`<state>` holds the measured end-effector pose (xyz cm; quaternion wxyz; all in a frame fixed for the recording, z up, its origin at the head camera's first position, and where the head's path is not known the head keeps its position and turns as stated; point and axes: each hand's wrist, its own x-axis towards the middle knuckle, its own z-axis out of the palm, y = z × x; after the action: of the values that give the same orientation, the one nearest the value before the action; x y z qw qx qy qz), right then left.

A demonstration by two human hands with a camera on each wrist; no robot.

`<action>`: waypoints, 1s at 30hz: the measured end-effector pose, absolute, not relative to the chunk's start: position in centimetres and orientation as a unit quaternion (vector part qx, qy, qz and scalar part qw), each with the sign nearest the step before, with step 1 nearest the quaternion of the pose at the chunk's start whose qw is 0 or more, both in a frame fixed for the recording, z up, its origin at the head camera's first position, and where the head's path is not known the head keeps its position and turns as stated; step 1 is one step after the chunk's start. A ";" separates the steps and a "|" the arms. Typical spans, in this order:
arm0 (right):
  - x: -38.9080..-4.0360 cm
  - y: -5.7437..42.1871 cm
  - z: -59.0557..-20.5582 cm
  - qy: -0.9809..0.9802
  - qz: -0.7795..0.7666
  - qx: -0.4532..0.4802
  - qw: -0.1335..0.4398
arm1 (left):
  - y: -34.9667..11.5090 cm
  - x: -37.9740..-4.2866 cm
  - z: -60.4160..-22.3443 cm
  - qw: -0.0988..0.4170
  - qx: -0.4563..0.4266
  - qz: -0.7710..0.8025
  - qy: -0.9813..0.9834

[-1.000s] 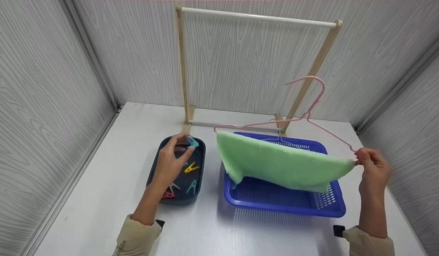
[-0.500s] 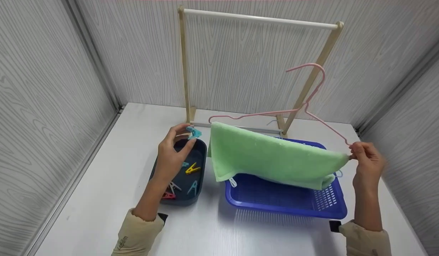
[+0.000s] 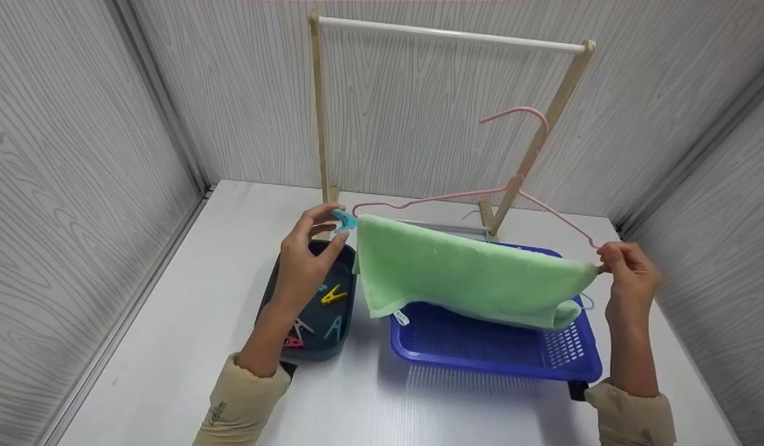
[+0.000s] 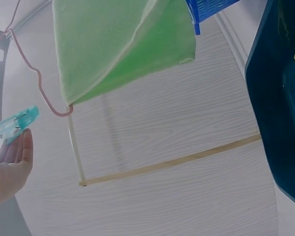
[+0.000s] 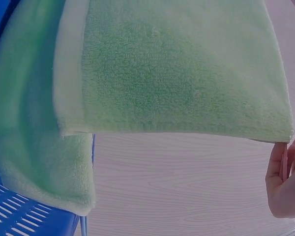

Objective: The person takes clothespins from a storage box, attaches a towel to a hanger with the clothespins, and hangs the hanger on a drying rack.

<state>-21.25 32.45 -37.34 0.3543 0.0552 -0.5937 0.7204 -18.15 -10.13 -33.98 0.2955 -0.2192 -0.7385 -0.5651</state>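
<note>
In the head view, a light green towel (image 3: 468, 272) hangs folded over the lower part of a pink clothes hanger (image 3: 444, 197). My right hand (image 3: 631, 279) grips the hanger's right end by the towel's corner. At the towel's upper left corner, my left hand (image 3: 304, 266) pinches a teal clothespin (image 3: 343, 220) between thumb and fingers. The left wrist view shows this clothespin (image 4: 18, 122) apart from the towel and the hanger's curved end (image 4: 64, 113). In the right wrist view, my fingers (image 5: 275, 169) hold the hanger end just below the towel (image 5: 187, 73).
A dark tray (image 3: 314, 355) holds several clothespins, including a yellow clothespin (image 3: 334, 295) and a red clothespin (image 3: 293, 342). Beneath the towel stands a blue basket (image 3: 493, 370), with part of a light blue hanger (image 3: 587, 302) showing. Behind is a drying rack (image 3: 450, 34) with a white top bar.
My left hand has lifted the clothespin up from over the tray and rightward to the towel's corner. My right hand has moved the hanger and towel left and slightly up.
</note>
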 end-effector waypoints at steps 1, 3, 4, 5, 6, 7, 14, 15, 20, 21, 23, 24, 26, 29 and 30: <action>-21.2 32.4 -37.4 -0.594 0.721 0.053 0.353 | -10.0 -18.0 -33.8 0.296 -0.220 -0.564 -0.739; -21.2 32.3 -37.5 -0.596 0.720 0.050 0.351 | -10.0 -17.9 -33.7 0.296 -0.223 -0.564 -0.737; -21.2 32.3 -37.5 -0.598 0.719 0.048 0.350 | -10.0 -18.1 -33.9 0.298 -0.225 -0.565 -0.736; -21.2 32.2 -37.5 -0.600 0.718 0.046 0.350 | -10.0 -18.4 -34.2 0.299 -0.227 -0.566 -0.734; -21.2 32.2 -37.5 -0.601 0.717 0.045 0.350 | -10.1 -18.8 -34.5 0.301 -0.230 -0.567 -0.732; -21.2 32.2 -37.4 -0.602 0.716 0.045 0.350 | -10.2 -19.1 -34.8 0.302 -0.232 -0.569 -0.729; -21.2 32.0 -36.8 -0.600 0.716 0.062 0.351 | -10.3 -20.5 -36.0 0.313 -0.261 -0.559 -0.722; -21.2 32.0 -36.8 -0.598 0.718 0.067 0.350 | -10.3 -20.5 -36.0 0.315 -0.265 -0.555 -0.723; -20.9 31.9 -36.7 -0.596 0.719 0.081 0.347 | -10.2 -20.4 -35.9 0.318 -0.273 -0.543 -0.728; -20.9 31.9 -36.7 -0.597 0.719 0.079 0.347 | -10.2 -20.4 -35.9 0.318 -0.273 -0.542 -0.729; -20.8 31.8 -36.7 -0.599 0.717 0.075 0.348 | -10.1 -20.3 -35.8 0.316 -0.273 -0.542 -0.730; -20.8 31.7 -36.7 -0.601 0.716 0.072 0.347 | -10.0 -20.3 -35.8 0.315 -0.272 -0.541 -0.731; -20.7 31.6 -36.8 -0.602 0.717 0.070 0.345 | -9.9 -20.2 -35.7 0.314 -0.269 -0.539 -0.734; -20.6 31.6 -36.8 -0.604 0.715 0.071 0.344 | -9.7 -19.5 -35.0 0.316 -0.267 -0.532 -0.739; -20.6 31.6 -36.8 -0.604 0.716 0.073 0.343 | -9.6 -19.2 -34.7 0.317 -0.266 -0.530 -0.740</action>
<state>-20.59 31.58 -36.83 0.3432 0.0729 -0.6040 0.7156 -19.22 -9.62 -34.65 0.3170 -0.2665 -0.7402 -0.5297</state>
